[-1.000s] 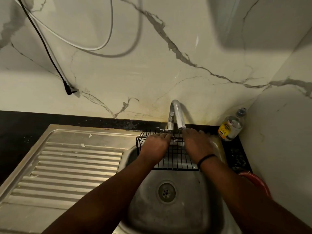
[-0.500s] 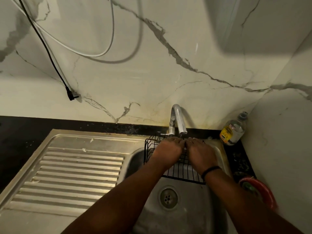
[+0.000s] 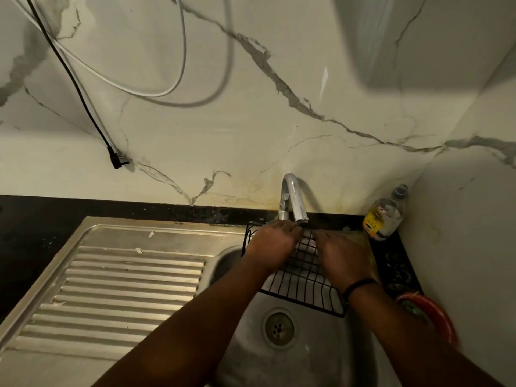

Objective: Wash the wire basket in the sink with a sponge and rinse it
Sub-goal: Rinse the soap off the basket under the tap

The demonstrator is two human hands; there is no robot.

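While both hands reach into the steel sink (image 3: 315, 356), the black wire basket (image 3: 304, 280) sits tilted over the far part of the bowl, right below the tap (image 3: 293, 199). On its far left edge the left hand (image 3: 272, 245) lies palm down, fingers bent over the wire. To the right, the right hand (image 3: 342, 258) covers the basket, but whether its fingers grip anything cannot be told. Near of the basket lies the drain (image 3: 279, 327). At the far right corner stands a clear bottle (image 3: 384, 216).
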